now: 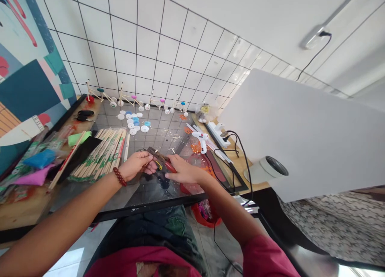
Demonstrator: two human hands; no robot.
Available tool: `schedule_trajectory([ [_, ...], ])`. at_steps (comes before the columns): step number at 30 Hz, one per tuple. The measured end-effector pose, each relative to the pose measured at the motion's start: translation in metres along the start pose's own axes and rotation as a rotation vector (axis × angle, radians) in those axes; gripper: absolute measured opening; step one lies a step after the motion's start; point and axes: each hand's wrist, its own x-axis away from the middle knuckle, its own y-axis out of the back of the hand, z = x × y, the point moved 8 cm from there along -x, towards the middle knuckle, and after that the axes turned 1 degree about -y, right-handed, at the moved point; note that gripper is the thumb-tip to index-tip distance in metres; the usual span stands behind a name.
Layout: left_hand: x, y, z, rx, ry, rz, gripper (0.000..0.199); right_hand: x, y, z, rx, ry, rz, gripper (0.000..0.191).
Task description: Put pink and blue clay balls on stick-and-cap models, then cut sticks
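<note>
My right hand (pixel 185 171) is closed around the red handles of a pair of pliers (pixel 157 154), whose dark jaws point left. Close to the jaw tips, my left hand (pixel 138 164) pinches something too small to make out. A small yellow piece (pixel 159 165) shows just below the jaws, between the two hands. Under both hands lies a dark glossy tabletop (pixel 141 191). White and blue bottle caps (pixel 136 122) are scattered beyond my hands, along with pale chips.
Bundled wooden chopsticks (pixel 104 154) lie left, beside coloured packets (pixel 39 160). Small stick-and-cap assemblies (pixel 128 98) line the back edge. On the right are a white glue gun (pixel 201 140), its cord, a power strip (pixel 219 133) and a grey-white cylinder (pixel 266 170). A red bin (pixel 204 215) stands below.
</note>
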Motion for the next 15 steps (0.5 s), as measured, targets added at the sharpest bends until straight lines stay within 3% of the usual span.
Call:
schedule_trajectory([
  [11,0.001,-0.001,-0.001,0.08,0.04,0.014,0.024,0.006,0.011,0.006,-0.049,-0.13,-0.122,0.054],
  [15,0.002,-0.003,-0.002,0.105,0.069,0.028,0.024,0.003,0.014,0.012,0.168,-0.04,-0.142,0.025],
])
